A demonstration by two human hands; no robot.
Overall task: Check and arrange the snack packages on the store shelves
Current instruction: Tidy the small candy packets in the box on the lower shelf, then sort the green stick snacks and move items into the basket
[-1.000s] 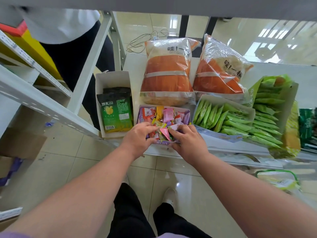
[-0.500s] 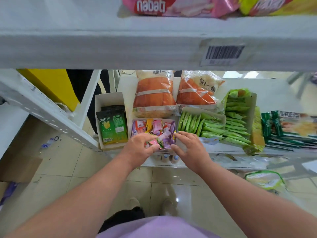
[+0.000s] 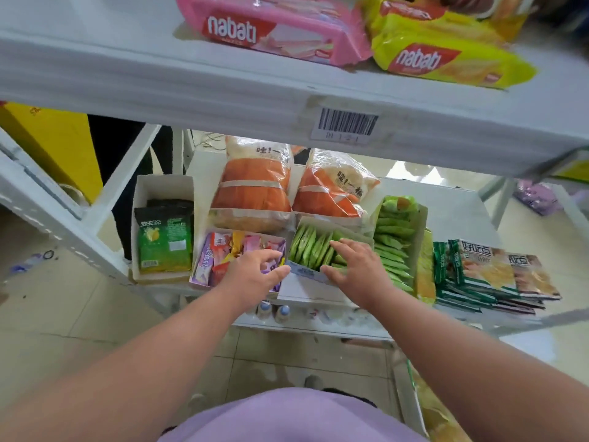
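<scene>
**Hands moving onto the green-packet box, lower shelf partly tidied**

Head view: the lower shelf is being worked on along its front edge. The left hand is being held over the candy box, which sits at the front edge left of centre; its fingers are loosely spread and nothing is being pinched, though whether the fingertips are touching the wrappers cannot be told. The right hand is being laid, fingers straight and spread, on the green packets in the open box just beside the candy box, and nothing is being gripped by it.

A white box with a green corn-snack bag is being kept at the left front corner. Two orange bags are being stood behind the boxes, toward the back edge. A second green stack is being kept in a tilted carton right of the hands, and green-edged packs are lying fanned out and overhanging the right front edge. On the upper shelf, a pink wafer pack and a yellow one are lying near its front edge.

Judged from this layout, the candy box and left corner are looking settled; the green packets are only now being checked. The tilted carton, the fanned packs and the upper shelf are probably left to be dealt with, so the task is judged well short of done.
</scene>
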